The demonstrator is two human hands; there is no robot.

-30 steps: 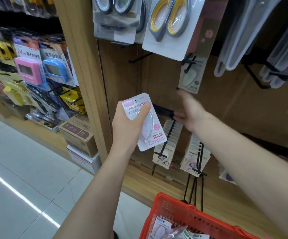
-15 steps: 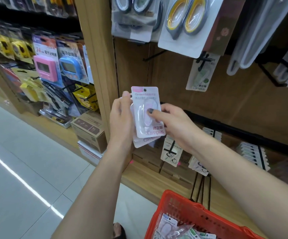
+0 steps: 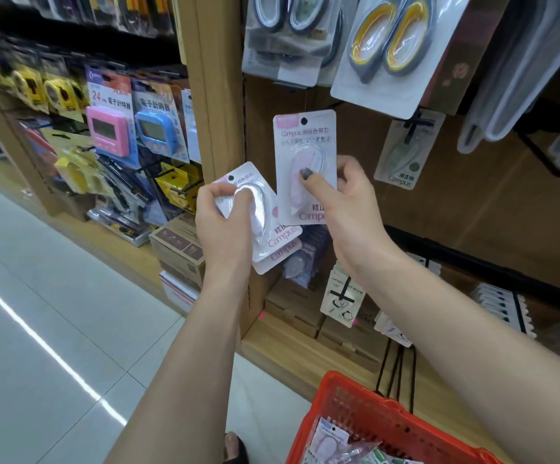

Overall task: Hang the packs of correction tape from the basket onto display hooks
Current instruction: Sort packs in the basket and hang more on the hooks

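Note:
My right hand holds one pink Campus correction tape pack upright in front of the wooden display wall, its hang hole at the top. My left hand grips a small stack of the same pink packs, tilted, just left of and below the single pack. A red basket at the bottom right holds more packs. A green correction tape pack hangs on a black hook to the right of my hands.
Scissors packs hang above my hands. Lower hooks carry rows of white packs. A wooden post divides this bay from timers on the left. Cardboard boxes sit on the low shelf. The tiled floor lies to the left.
My right hand came back from the hook area, took the front pack off the stack and lifted it up and to the right. My left hand keeps the other packs, now lower.

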